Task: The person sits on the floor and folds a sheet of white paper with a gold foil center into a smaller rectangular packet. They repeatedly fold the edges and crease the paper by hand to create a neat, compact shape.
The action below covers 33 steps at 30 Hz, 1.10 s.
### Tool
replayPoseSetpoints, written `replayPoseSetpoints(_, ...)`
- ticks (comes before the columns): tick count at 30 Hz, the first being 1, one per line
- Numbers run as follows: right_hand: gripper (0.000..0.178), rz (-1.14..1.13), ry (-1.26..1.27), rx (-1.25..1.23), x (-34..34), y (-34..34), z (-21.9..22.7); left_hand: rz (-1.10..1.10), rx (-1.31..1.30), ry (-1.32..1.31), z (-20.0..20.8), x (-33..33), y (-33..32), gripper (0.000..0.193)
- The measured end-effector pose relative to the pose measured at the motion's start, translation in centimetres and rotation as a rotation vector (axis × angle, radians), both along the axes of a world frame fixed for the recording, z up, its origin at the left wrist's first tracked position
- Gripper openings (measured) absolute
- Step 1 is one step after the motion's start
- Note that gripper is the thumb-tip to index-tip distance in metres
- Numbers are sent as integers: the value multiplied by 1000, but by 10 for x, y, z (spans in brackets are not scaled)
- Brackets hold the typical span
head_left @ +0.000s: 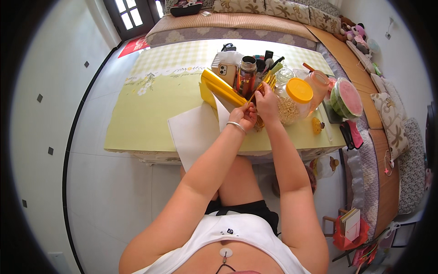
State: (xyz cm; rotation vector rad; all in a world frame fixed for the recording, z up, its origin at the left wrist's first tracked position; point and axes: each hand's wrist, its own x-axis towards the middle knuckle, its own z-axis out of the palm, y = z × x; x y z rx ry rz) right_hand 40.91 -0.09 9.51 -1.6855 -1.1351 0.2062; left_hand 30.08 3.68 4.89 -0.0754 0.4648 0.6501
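Observation:
My left hand [245, 116], with a bangle at its wrist, is closed in a pinch over the near middle of the table. My right hand [267, 103] is close beside it, just right and a little farther away, its fingers pinched too. Both hold thin, shiny gold strips [270, 81] that fan up beyond my right hand. A larger gold foil sheet [221, 89], partly rolled, lies just left of my hands. Under it a white paper sheet [194, 130] hangs past the table's near edge. My fingers hide how the strips are gripped.
On the table [137, 123], beyond my hands, stand a dark flask [247, 73] and a phone [226, 71]. To the right are a yellow-lidded jar [293, 101] of pale pieces, a pinkish jar [316, 86] and a cut watermelon [345, 100]. A sofa [237, 26] borders the far side.

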Motion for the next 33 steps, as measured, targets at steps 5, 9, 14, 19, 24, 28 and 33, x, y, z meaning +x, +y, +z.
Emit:
replayPoseSetpoints(5,44,-92,-466,-94,-3,15,-10,15,-19,100,-7,1,1,13)
replayPoseSetpoints(9,38,-56,-518,-288,3,15,-4,-35,48,324,-4,5,-3,9)
replayPoseSetpoints(14,28,-48,-405,-216,16,26,-12,-113,109,380,-7,6,-1,12)
replayPoseSetpoints(19,20,-44,-675,-358,21,30,-21,-133,172,553,10,8,-9,17)
replayPoseSetpoints(24,20,-15,-623,-413,21,30,-20,-141,423,628,15,-13,-10,17)
replayPoseSetpoints(28,22,109,-653,-497,15,21,-8,122,835,825,39,-46,-11,13)
replayPoseSetpoints(33,29,56,-564,-116,21,12,-6,424,1538,1322,38,-82,12,12)
